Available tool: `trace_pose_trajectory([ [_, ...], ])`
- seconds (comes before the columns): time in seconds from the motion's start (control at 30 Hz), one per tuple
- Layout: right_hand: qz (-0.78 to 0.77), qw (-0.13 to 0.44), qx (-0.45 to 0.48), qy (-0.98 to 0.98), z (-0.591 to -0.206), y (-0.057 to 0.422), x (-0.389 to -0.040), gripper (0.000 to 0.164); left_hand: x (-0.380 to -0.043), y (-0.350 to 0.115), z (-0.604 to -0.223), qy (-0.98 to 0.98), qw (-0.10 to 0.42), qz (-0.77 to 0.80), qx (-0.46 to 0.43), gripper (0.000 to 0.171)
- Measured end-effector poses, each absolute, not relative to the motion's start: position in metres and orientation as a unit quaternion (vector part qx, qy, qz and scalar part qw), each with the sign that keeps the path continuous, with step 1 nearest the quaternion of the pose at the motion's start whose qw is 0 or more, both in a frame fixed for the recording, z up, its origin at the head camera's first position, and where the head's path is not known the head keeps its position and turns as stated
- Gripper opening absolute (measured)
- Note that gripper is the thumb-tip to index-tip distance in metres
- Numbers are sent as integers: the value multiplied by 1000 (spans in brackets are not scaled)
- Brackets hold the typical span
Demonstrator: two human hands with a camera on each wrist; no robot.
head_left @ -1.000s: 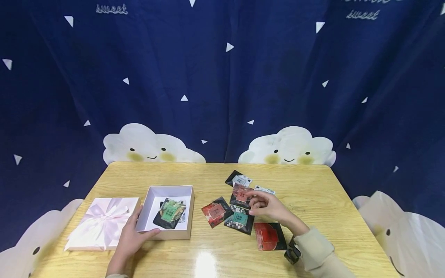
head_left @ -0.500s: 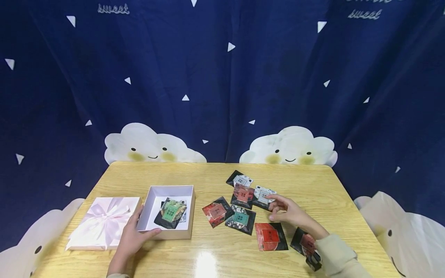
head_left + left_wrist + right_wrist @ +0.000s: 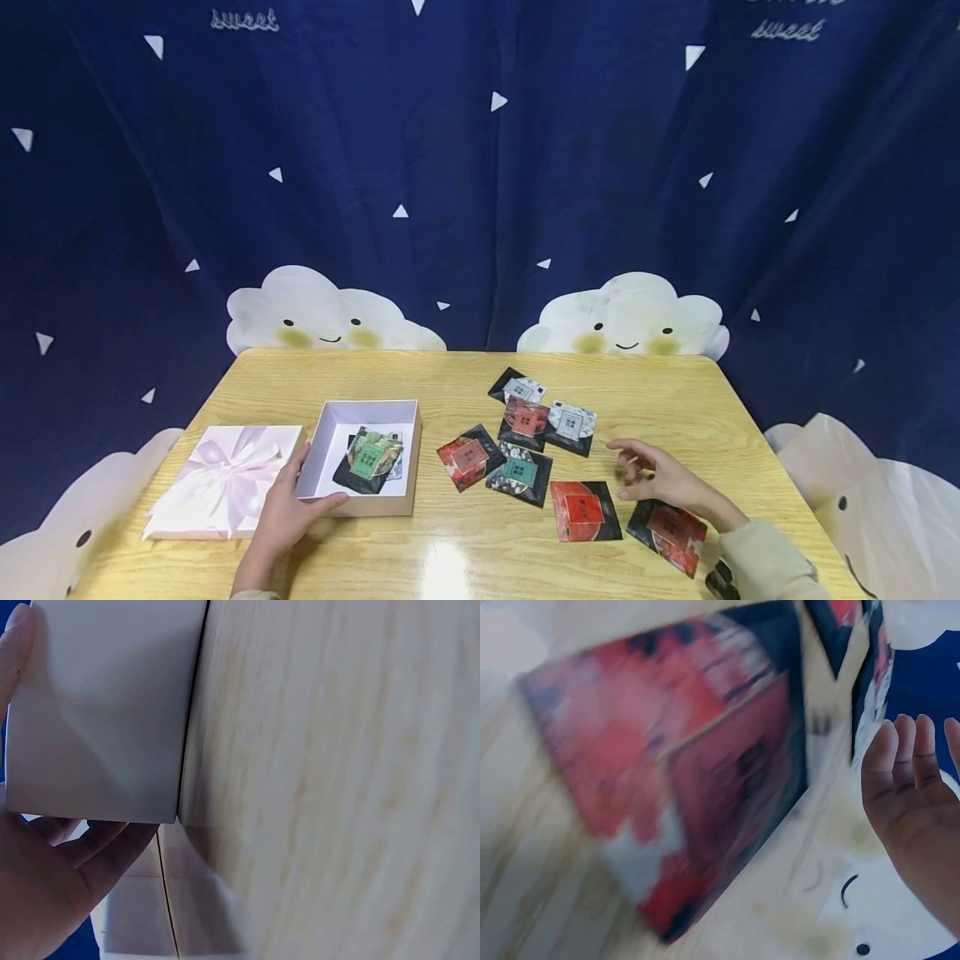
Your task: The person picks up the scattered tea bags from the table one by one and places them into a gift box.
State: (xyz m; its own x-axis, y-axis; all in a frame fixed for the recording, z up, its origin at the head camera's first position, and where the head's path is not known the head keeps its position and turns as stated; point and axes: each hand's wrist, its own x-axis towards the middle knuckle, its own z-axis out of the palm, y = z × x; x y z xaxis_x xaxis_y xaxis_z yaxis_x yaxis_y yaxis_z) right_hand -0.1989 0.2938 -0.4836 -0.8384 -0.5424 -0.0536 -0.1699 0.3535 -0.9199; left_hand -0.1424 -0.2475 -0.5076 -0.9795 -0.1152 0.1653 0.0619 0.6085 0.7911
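Observation:
My left hand (image 3: 287, 507) holds the near left corner of an open white gift box (image 3: 411, 500), thumb along the front wall and fingers on the left side. In the left wrist view the fingers (image 3: 112, 851) bend round the box wall (image 3: 101, 712). Inside lie a green-labelled black packet (image 3: 367, 461) and others partly hidden beneath it. My right hand (image 3: 667, 482) hovers with loosely bent fingers and holds nothing. Just under its wrist lies a red-and-black packet (image 3: 678, 537), blurred in the right wrist view; left of it is another red packet (image 3: 581, 510).
Left of the box rests its white lid (image 3: 225, 483) with a ribbon bow. More flat packets lie mid-table: a red one (image 3: 469, 457), a green-labelled one (image 3: 519, 475), a dark red one (image 3: 523, 422), a white-and-black one (image 3: 570, 427) and another (image 3: 517, 387) behind.
My right hand has drawn back to the right and nearer, from over the middle packets. The white-and-black packet and the rightmost red packet are uncovered. The left hand stays on the box.

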Motion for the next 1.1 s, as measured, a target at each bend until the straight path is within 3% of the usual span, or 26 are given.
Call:
trace_pose_trajectory([
  [0.23,-516,202,-204,807,-492,318,-196,70,-142,-247,-507,-889,97,-447,17,99],
  [0.63,-410,130,-281,858,-505,348,-190,61,-143,-248,-509,-888,103,-448,13,99],
  [1.1,-392,133,-336,846,-513,349,-189,58,-142,-248,-509,-889,97,-448,17,99],
])
